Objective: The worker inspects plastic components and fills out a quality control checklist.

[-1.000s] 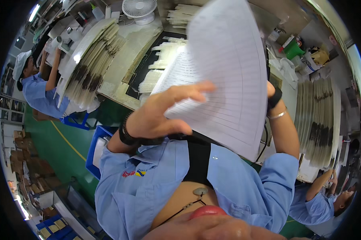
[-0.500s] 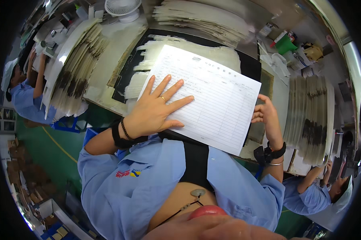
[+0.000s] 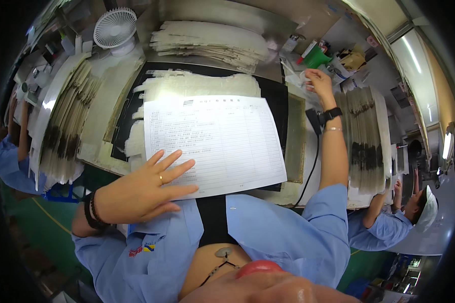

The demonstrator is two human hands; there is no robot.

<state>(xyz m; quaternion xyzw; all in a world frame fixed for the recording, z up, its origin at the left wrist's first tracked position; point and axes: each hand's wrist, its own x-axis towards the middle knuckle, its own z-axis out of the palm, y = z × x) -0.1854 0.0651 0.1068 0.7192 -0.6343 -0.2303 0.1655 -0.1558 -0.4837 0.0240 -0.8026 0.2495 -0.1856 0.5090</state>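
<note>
Right grip [image 3: 320, 83] has moved away from the sheet [image 3: 222, 146].

OK so the paper [image 3: 222, 151] is lying flat now instead of flapping up in the air like a second ago. The left hand [image 3: 136, 194] is sliding down to the paper's bottom left corner, just its fingers spreading over the sheet. The right hand [image 3: 319, 83] is leaving the paper's right edge and reaching out past the top right corner. The stack of pale sheets [image 3: 207, 43] behind the paper is showing way more.
</note>
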